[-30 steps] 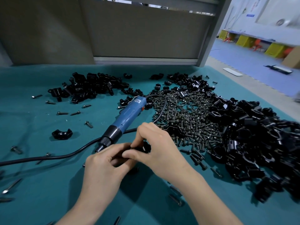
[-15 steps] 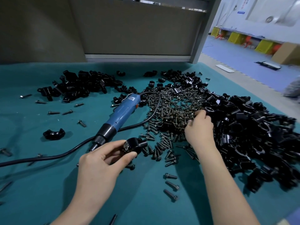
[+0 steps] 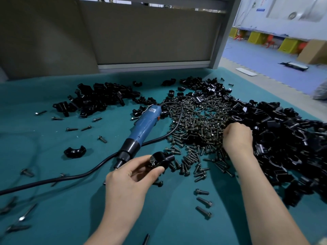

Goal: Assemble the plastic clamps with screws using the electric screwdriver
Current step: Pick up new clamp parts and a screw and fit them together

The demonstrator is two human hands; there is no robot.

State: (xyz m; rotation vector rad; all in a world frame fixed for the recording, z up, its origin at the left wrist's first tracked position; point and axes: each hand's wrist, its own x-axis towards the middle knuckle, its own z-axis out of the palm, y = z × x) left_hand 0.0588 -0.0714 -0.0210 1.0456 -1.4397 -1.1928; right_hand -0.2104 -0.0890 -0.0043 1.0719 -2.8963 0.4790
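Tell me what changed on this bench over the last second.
The right hand let go of the clamp, which both hands were working a second ago, and moved away to the right into the screw pile; whether it has pinched a screw is hidden. The left hand still holds the clamp. The electric screwdriver stayed lying on the green mat, untouched.

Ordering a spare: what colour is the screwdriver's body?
The screwdriver has a blue body with a black front collar, seen best in the head view.
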